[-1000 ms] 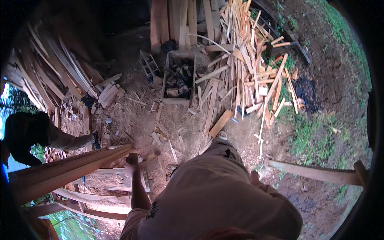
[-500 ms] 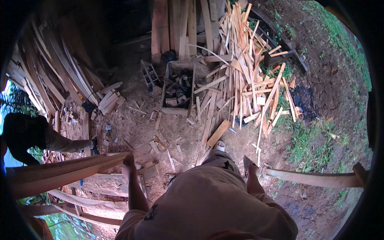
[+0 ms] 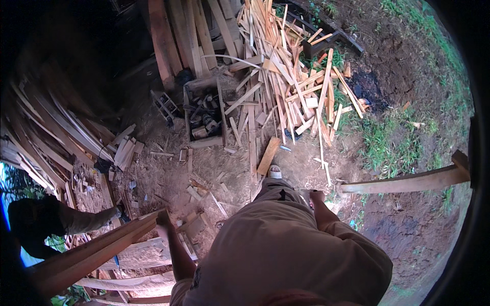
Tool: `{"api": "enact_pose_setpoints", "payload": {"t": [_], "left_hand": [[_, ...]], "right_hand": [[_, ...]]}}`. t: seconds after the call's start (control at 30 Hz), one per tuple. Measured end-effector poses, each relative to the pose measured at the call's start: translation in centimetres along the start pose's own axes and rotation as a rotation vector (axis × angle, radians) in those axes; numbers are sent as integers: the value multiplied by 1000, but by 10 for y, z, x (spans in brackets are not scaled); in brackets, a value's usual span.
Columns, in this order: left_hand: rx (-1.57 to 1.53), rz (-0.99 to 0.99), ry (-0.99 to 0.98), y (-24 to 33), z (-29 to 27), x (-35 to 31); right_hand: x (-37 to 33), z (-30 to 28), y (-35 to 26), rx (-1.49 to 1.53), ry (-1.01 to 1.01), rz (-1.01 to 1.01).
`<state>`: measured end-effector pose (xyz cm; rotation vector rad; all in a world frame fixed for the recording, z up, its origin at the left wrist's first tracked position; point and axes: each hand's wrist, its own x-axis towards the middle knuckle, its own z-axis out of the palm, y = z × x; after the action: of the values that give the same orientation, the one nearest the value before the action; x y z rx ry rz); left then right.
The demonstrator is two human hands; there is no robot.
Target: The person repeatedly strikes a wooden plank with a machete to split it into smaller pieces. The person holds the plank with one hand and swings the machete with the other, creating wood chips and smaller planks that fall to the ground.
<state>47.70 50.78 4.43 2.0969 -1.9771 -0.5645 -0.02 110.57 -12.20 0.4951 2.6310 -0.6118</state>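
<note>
My left hand (image 3: 164, 225) is closed at the near end of a long wooden beam (image 3: 102, 250), which runs off to the lower left. Its fingers are only partly visible against the wood. Close to my right hip, my right hand (image 3: 317, 198) is closed on a flat greyish piece (image 3: 305, 193); its kind is hard to make out, since my clothing hides part of it. Just to the right of that hand, apart from it, is the end of a curved-looking wooden rail (image 3: 408, 181).
A wooden box (image 3: 223, 109) of dark scraps lies ahead, beside a heap of thin offcuts (image 3: 301, 86). Long boards (image 3: 56, 120) lean at left. Another person (image 3: 35, 224) stands beyond the beam. A short plank (image 3: 269, 155) lies by my sandalled foot (image 3: 275, 172).
The whole view has swung, so the box and offcuts sit further left. The beam now slants more steeply. My right hand is slightly higher in view, and less of the flat piece shows.
</note>
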Motion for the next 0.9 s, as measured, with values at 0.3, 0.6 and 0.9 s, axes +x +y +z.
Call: {"api": "enact_pose_setpoints", "payload": {"t": [0.3,0.6,0.9], "left_hand": [[28,70,-22,-17,10,22],[170,551,-21,-54,25,47],[-386,247,-289,-93,22,73]], "right_hand": [[-26,-5,-11,-11,-11,215],[-36,-7,-24,70,-22,53],[-85,-31,-63,-30,-66,131]]}}
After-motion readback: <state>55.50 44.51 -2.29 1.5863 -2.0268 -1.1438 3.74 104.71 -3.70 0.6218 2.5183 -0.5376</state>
